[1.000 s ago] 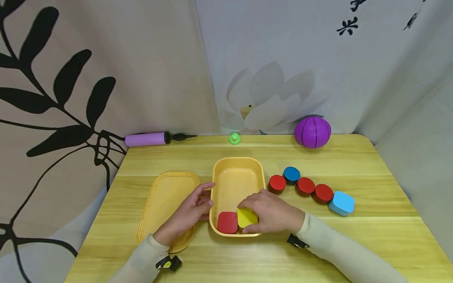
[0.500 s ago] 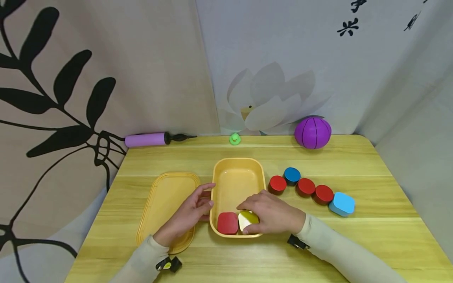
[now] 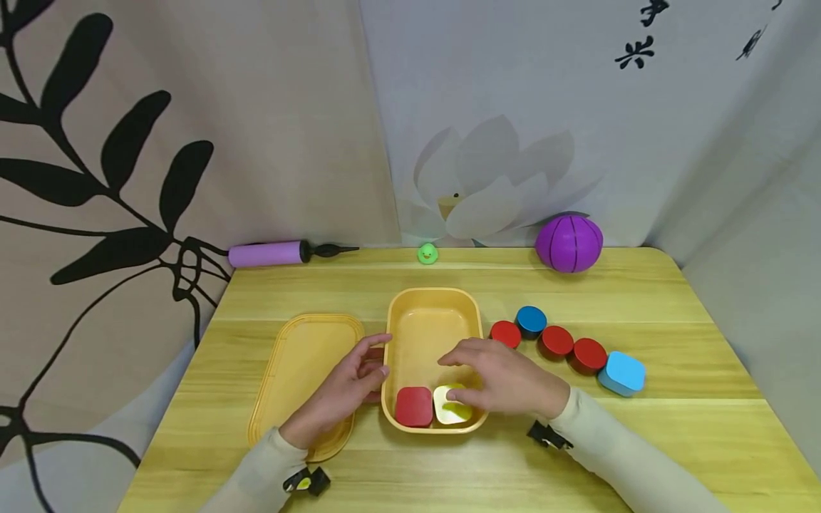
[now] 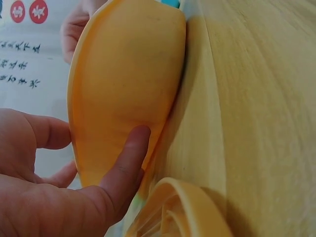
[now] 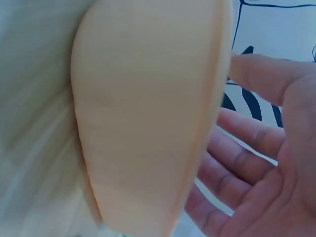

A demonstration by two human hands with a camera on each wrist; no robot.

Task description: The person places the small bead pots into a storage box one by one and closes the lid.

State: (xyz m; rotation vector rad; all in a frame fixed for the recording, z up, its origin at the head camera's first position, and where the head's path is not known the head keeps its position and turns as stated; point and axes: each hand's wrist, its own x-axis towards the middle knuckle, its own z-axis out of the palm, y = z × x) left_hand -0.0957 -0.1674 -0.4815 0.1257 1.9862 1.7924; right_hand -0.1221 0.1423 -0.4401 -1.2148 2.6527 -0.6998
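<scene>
In the head view, a deep yellow rectangular box (image 3: 434, 313) holds a red square block (image 3: 413, 407) and a glossy yellow block (image 3: 444, 410), side by side at its near end. My left hand (image 3: 343, 388) touches the box's left wall and rim with fairly straight fingers; the left wrist view shows a fingertip against the outer wall (image 4: 118, 74). Over the right rim reaches my right hand (image 3: 507, 376), thumb and fingers spread apart, holding nothing. Its thumb overlaps the yellow block in view; whether they touch is unclear. In the right wrist view that hand lies partly behind the box wall (image 5: 143, 118).
Left of the box lies a flat yellow lid (image 3: 314, 349). To the right stand several round red blocks (image 3: 555, 342), a dark blue round block (image 3: 531, 321) and a light blue block (image 3: 622, 372). Along the back are a purple pump (image 3: 269, 254), green duck (image 3: 427, 254) and purple ball (image 3: 569, 244).
My right hand has let go of the yellow block, spread its fingers and shifted slightly up and right. My left hand stays at the box's side.
</scene>
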